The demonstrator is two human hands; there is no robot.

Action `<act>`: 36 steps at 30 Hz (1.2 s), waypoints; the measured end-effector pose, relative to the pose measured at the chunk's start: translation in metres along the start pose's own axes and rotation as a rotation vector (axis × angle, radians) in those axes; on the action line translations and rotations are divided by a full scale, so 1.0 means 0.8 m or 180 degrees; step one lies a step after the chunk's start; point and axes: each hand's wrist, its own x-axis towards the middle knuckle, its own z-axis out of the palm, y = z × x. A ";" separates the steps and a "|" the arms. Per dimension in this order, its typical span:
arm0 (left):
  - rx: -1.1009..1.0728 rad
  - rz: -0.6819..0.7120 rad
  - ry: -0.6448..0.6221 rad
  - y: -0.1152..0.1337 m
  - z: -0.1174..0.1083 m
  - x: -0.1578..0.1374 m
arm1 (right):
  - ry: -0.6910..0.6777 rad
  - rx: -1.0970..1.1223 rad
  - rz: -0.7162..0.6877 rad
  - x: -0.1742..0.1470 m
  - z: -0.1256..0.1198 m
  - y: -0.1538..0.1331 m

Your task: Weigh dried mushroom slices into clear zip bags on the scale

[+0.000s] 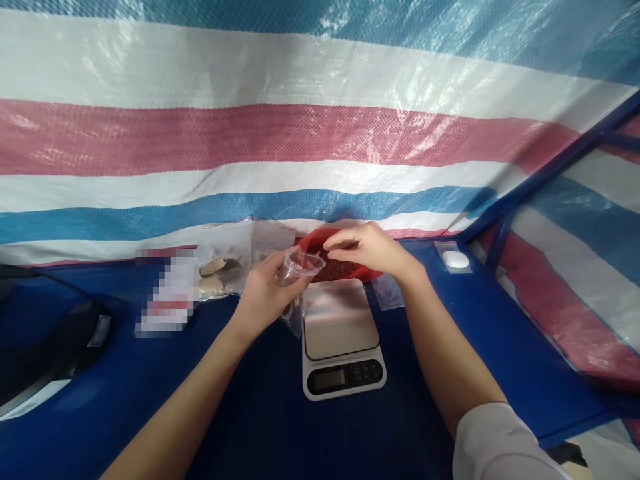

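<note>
My left hand [273, 283] is closed round a clear plastic cup [306, 267], which it holds tilted over the back edge of the kitchen scale [342, 320]. Beyond the scale lies an open red bag [373, 273] with dark reddish-brown bits inside. Above this bag is my right hand [363, 248], its thumb and fingers drawn together in a pinch near the cup's rim. Whatever may be between those fingertips is too small to make out. The scale's platform carries nothing, and its display looks dark.
Clear bags of pale, dried slices [220, 277] lie left of the cup. A small clear bag [389, 292] rests right of the scale. A white round object [455, 260] lies farther right. At left is a black bag-like thing [83, 333]. Striped sheeting [250, 137] rises behind the blue table [240, 413].
</note>
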 end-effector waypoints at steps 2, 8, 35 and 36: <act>0.0006 -0.0070 0.0062 -0.001 0.000 0.000 | -0.0137 -0.0324 0.0216 0.005 0.009 0.015; 0.0080 -0.0162 0.0154 -0.003 -0.001 0.000 | -0.0390 -0.1134 0.0438 0.022 0.045 0.033; -0.0128 -0.0351 0.0019 -0.006 -0.002 0.000 | -0.0219 -0.0630 0.0307 0.027 0.042 0.036; -0.0089 -0.0294 0.0033 -0.007 -0.002 0.000 | -0.0136 -0.0467 0.0325 0.025 0.037 0.033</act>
